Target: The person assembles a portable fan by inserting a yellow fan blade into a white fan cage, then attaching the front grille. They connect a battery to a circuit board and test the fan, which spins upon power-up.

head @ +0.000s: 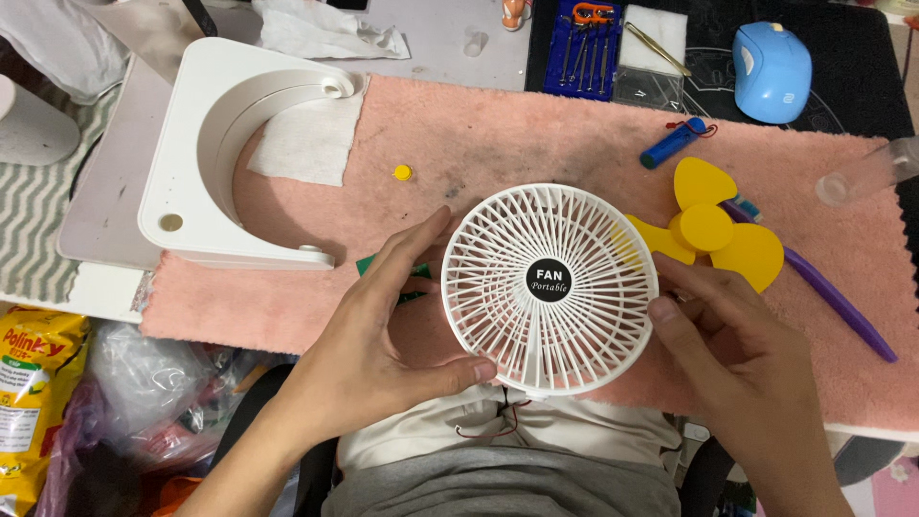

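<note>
Left hand [383, 335]: its grip is closed on the left edge of the fan cover [549, 287]. The thumb lies along the bottom edge and the fingers reach up around the top left edge.
Right hand [737, 349]: its grip is closed on the right edge of the fan cover. The thumb tip presses on the rim.
Fan cover: a round white grille with a black dot in the middle. It sits between the two hands, flat over the pink mat [536, 144], near the edge of the table by the person's lap.
Wires [493, 421]: thin red and black ones hang down just under the fan cover, over the person's clothes.
Yellow blades [713, 225]: they lie on the mat just above the right hand, touching the right side of the cover.
Purple stick [842, 306]: it lies to the right of the right hand, slanting down.
Blue pen thing [675, 144]: up past the yellow blades, well away from both hands.
Yellow cap [403, 172]: a tiny one on the mat above the left hand.
Green bit [369, 266]: it peeks out from behind the left hand's fingers.
White frame [225, 153]: a big curved piece, up and left of the left hand.
Blue mouse [772, 69]: far up from the right hand.
Tool box [582, 38]: blue, with small tools, at the top.
</note>
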